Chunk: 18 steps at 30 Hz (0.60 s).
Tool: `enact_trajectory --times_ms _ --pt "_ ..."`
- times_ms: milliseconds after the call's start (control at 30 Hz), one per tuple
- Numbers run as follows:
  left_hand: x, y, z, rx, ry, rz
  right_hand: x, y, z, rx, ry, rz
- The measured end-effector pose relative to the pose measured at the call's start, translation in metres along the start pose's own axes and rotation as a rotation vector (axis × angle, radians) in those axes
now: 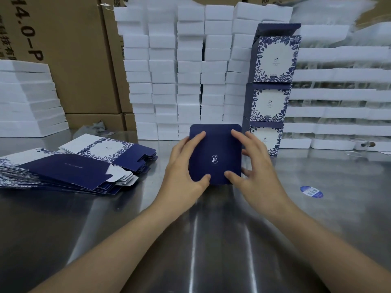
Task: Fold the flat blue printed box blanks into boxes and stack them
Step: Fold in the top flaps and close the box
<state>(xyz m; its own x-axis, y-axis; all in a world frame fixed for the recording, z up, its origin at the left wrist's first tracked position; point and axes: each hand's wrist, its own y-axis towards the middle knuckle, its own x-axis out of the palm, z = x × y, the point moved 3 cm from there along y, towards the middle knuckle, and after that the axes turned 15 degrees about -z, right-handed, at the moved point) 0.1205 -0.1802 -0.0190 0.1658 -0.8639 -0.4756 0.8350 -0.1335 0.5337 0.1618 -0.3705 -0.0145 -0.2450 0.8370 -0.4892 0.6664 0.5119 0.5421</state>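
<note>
Thumbs and fingers of the left hand (186, 166) and right hand (255, 166) clasp a dark blue box (215, 149) from either side at the middle of the steel table (211, 240). Flat blanks (74, 166) lie fanned in a pile to the left. Three folded boxes (273, 92) stand stacked behind on the right, beside white foam blocks (190, 70).

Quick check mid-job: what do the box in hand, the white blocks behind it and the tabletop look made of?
The box: thin printed card, matte navy outside; the blanks show white undersides and crisp cut tabs, suggesting coated paperboard. The blocks: probably white foam, judging by soft, grainy, unprinted faces. The table: brushed metal, likely stainless steel, given its streaky reflections.
</note>
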Motion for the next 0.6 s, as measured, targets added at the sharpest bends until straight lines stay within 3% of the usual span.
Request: enact_trajectory --times_ms 600 --pt "-0.005 0.000 -0.008 -0.006 0.286 0.065 -0.004 0.001 0.014 0.020 -0.240 0.108"
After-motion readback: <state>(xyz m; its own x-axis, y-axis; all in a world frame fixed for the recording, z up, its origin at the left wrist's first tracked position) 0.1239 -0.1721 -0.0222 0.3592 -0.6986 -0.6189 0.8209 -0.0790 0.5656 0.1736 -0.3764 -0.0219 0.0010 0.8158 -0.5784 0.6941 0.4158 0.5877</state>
